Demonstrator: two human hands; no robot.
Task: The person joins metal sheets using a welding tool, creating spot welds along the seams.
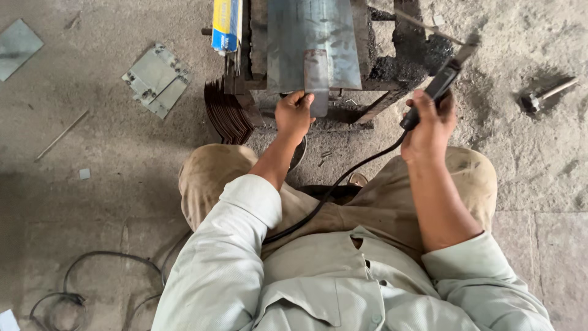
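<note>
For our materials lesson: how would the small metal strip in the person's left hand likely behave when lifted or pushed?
The small metal strip looks flat and thin, so probably stiff and light for its size. Flat faces suggest it would slide on the larger metal sheet, not roll. The left hand pinches its lower end; bare edges may be sharp.

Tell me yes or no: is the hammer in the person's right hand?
No, the right hand grips a black electrode holder; the hammer lies on the floor.

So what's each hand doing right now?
Left hand: closed on small metal plate.
Right hand: closed on black electrode holder.
</note>
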